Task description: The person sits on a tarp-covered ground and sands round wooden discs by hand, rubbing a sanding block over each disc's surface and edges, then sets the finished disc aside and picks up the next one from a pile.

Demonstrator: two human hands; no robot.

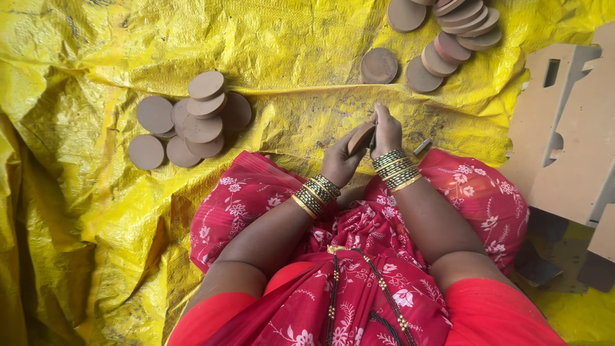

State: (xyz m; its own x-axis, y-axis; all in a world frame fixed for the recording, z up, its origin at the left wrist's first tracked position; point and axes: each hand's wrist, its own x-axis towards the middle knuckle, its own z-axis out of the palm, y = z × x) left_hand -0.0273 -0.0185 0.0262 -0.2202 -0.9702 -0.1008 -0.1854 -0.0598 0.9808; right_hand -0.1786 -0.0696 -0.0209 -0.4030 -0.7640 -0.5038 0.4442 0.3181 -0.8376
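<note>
Both arms reach out over a red flowered lap. The left hand (339, 160) curls around a brown clay disc (361, 137), held on edge above the yellow sheet (83, 77). The right hand (386, 131) is a closed fist against the disc, pinching a thin dark tool (372, 141), mostly hidden. A disc pile (192, 118) sits farther left. Another pile (448, 32) lies far ahead, cut off.

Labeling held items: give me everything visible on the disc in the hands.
The disc is a flat, round, brown piece that looks like clay or pressed board, matte, with a paler rim. It is held tilted on edge above the yellow sheet. The left hand grips it from below; the right hand presses a small dark tool against its upper edge. Its far face is hidden.
</note>
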